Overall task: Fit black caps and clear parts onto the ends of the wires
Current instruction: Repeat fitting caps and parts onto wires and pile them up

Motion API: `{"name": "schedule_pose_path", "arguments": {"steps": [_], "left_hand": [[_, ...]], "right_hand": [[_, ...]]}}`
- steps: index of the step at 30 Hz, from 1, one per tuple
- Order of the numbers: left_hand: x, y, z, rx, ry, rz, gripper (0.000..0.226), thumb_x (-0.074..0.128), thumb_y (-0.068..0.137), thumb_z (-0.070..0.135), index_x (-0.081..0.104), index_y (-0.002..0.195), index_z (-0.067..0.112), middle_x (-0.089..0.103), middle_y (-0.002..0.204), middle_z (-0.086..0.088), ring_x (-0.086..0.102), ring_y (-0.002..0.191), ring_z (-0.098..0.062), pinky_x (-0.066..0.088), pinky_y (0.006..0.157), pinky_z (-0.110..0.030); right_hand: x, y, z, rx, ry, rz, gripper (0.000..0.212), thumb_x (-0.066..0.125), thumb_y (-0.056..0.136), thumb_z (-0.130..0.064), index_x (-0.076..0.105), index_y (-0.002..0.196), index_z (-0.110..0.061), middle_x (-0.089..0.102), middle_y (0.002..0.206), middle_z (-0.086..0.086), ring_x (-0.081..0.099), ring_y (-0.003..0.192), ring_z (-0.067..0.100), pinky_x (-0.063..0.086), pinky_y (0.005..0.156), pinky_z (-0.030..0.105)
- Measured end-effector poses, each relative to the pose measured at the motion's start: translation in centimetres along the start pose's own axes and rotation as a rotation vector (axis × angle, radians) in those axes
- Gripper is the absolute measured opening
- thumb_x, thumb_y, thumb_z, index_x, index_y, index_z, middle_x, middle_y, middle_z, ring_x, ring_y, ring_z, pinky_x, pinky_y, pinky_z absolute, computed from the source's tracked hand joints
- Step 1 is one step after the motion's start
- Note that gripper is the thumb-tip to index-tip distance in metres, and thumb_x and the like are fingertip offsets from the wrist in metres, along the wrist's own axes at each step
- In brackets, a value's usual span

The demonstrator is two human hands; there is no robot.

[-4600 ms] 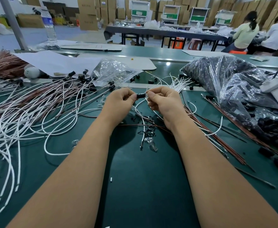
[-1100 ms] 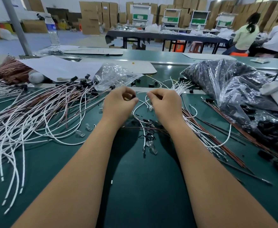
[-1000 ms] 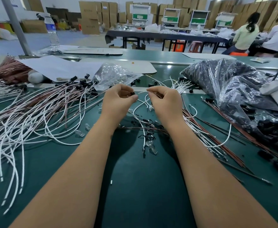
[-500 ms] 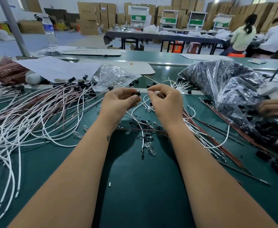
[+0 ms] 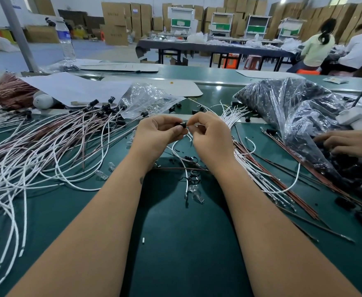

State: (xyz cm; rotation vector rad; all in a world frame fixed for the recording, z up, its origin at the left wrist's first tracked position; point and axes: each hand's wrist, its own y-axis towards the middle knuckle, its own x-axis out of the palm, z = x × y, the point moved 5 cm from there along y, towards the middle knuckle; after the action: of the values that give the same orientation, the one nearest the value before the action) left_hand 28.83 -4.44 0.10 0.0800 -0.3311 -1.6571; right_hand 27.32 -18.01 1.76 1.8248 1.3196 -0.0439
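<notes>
My left hand point(image 5: 155, 133) pinches a small black cap point(image 5: 183, 125) between thumb and fingers above the green table. My right hand point(image 5: 211, 136) meets it from the right and pinches the end of a white wire point(image 5: 186, 174) that hangs down to the table; the wire end itself is hidden by my fingertips. A heap of white and brown wires with black caps fitted point(image 5: 47, 142) lies at the left. Bare white and brown wires point(image 5: 259, 168) lie at the right. Loose clear parts point(image 5: 196, 192) and black rings lie between my forearms.
A clear bag of clear parts point(image 5: 148, 99) lies behind my hands. A large bag of black caps point(image 5: 293, 110) fills the right, where another person's hand point(image 5: 343, 142) reaches in. White paper point(image 5: 73, 86), a water bottle point(image 5: 65, 41) and a metal post point(image 5: 17, 33) stand at the back left.
My hands have closed together, bringing the black cap and the wire end into contact. Another person's hand has come in at the right, by the bag of caps.
</notes>
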Motion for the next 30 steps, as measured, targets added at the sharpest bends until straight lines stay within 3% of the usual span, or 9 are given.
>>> {"name": "schedule_pose_path", "arguments": {"steps": [6,11,16,24,27,30], "left_hand": [[0.1,-0.1,0.2,0.041,0.064,0.006,0.022,0.067,0.079,-0.012,0.069,0.087,0.008,0.073,0.072,-0.001,0.07,0.072,-0.012,0.056,0.075,-0.021],[-0.1,-0.3,0.3,0.069,0.096,0.027,0.022,0.07,0.077,-0.011,0.07,0.086,0.008,0.072,0.08,-0.007,0.07,0.077,-0.016,0.056,0.076,-0.022],[-0.3,-0.3,0.3,0.065,0.128,0.045,0.021,0.074,0.075,-0.007,0.071,0.086,0.011,0.072,0.089,-0.015,0.069,0.088,-0.025,0.055,0.086,-0.03],[-0.3,-0.3,0.1,0.064,0.125,0.046,0.025,0.073,0.074,-0.01,0.072,0.084,0.013,0.074,0.081,-0.006,0.071,0.08,-0.018,0.056,0.081,-0.026],[-0.3,-0.3,0.0,0.066,0.145,0.049,0.025,0.073,0.075,-0.01,0.072,0.084,0.014,0.074,0.079,-0.003,0.071,0.079,-0.017,0.056,0.081,-0.027],[-0.4,-0.3,0.1,0.069,0.146,0.057,0.024,0.073,0.075,-0.009,0.072,0.083,0.014,0.074,0.076,-0.001,0.071,0.078,-0.015,0.056,0.078,-0.024]], "right_hand": [[-0.4,0.1,-0.3,-0.054,-0.17,0.02,0.014,0.058,0.086,-0.007,0.067,0.083,-0.017,0.057,0.085,-0.005,0.056,0.079,0.021,0.048,0.066,0.035],[0.3,0.2,-0.1,-0.032,-0.072,-0.056,0.014,0.055,0.088,0.001,0.069,0.088,-0.003,0.053,0.086,0.002,0.05,0.08,0.018,0.031,0.065,0.02],[-0.1,0.1,0.1,0.048,0.045,0.001,0.01,0.06,0.088,-0.002,0.064,0.089,-0.011,0.062,0.085,0.003,0.053,0.075,0.011,0.036,0.064,0.003],[0.9,0.0,0.4,0.111,0.053,-0.086,0.012,0.051,0.095,-0.006,0.056,0.087,-0.014,0.055,0.086,0.001,0.048,0.075,0.013,0.029,0.059,0.022],[1.1,-0.1,0.4,0.121,0.05,-0.113,0.013,0.049,0.096,-0.008,0.054,0.086,-0.015,0.053,0.08,-0.002,0.045,0.069,0.008,0.028,0.057,0.024],[1.2,-0.2,0.4,0.127,0.051,-0.145,0.013,0.049,0.097,-0.009,0.053,0.086,-0.015,0.051,0.077,-0.005,0.043,0.066,0.002,0.028,0.053,0.015]]}}
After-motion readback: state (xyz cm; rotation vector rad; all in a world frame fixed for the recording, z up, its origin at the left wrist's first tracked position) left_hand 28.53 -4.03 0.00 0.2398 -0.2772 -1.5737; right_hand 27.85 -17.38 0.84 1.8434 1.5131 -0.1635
